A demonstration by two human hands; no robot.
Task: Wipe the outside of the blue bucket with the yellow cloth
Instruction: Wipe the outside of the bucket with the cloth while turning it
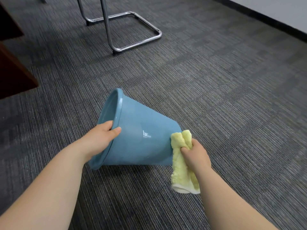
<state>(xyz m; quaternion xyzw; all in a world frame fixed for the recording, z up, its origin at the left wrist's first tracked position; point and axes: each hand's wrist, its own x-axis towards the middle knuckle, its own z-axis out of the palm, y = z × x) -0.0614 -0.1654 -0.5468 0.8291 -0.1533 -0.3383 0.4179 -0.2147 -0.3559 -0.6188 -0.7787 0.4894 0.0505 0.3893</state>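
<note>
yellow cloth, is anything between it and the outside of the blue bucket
Nothing visible. The yellow cloth in the right hand appears to touch the blue bucket near its base; the left hand holds the rim at the opposite end.

We note a grey carpet [216, 97] with a fine ribbed, tile-like pattern covering the whole floor. At the top of the view stands a chrome tubular chair frame [108, 29], its looped base resting flat on the carpet; the seat is out of view. Along the left edge sits a dark brown wooden furniture piece [11, 72], only partly visible. At the upper right, a pale wall [274, 7] meets the carpet along a black baseboard [265, 19].
</note>
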